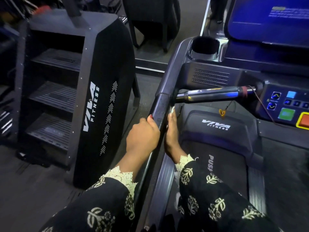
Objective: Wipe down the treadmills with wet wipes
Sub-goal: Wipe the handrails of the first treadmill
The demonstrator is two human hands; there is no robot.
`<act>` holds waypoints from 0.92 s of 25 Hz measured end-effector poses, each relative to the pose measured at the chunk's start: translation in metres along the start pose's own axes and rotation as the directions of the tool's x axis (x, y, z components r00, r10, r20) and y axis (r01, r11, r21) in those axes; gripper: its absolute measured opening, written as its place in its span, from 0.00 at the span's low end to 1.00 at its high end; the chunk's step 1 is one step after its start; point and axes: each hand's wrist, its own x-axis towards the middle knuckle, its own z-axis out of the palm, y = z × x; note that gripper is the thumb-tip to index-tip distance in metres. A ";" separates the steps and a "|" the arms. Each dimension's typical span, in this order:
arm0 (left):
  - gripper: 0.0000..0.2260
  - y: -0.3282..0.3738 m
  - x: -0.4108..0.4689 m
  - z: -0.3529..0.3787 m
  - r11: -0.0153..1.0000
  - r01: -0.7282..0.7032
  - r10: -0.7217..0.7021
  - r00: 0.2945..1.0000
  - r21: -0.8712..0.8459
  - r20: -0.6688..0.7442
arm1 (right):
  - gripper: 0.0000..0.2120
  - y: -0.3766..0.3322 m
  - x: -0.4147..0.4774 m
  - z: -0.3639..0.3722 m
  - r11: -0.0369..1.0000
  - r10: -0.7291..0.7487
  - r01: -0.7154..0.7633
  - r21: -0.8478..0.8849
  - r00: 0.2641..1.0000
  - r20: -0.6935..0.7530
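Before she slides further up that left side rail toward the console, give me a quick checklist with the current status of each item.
1. Left hand steadying the side rail: ok, its fingers wrap over the rail from the outer side.
2. Right hand on the rail's inner face: ok, fingers lie flat along it.
3. Wet wipe actually under the right hand: cannot tell, no wipe clearly shows.
4. Path up the rail: not ok, the chrome grip bar joins the rail just ahead of the fingertips.
5. Safety clip and its cord hanging nearby: ok, apart from both hands.
6. Console screen state: lit blue; text unreadable.
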 end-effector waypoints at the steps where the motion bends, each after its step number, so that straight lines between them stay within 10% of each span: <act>1: 0.24 0.002 0.003 0.001 1.000 -0.001 0.001 1.000 0.003 -0.005 | 0.35 0.006 0.016 -0.001 0.998 0.056 -0.055 -0.012 0.998 0.038; 6: 0.24 0.012 0.018 0.004 1.000 0.009 -0.008 0.999 0.021 -0.043 | 0.31 -0.007 0.063 0.001 0.978 0.208 -0.209 0.000 0.977 -0.039; 13: 0.25 0.033 0.042 0.012 0.997 0.080 -0.078 0.996 0.024 -0.049 | 0.25 -0.036 -0.034 0.003 0.955 -0.223 0.229 -0.187 0.973 0.053; 18: 0.25 0.030 0.045 0.008 0.994 0.102 -0.102 0.995 -0.042 0.001 | 0.31 -0.065 0.007 0.007 0.756 -0.275 0.355 -0.550 0.935 0.226; 23: 0.26 0.032 0.044 0.001 0.989 0.113 -0.110 0.993 -0.094 0.038 | 0.36 -0.096 0.059 0.034 0.418 -0.116 0.007 -0.909 0.992 -0.045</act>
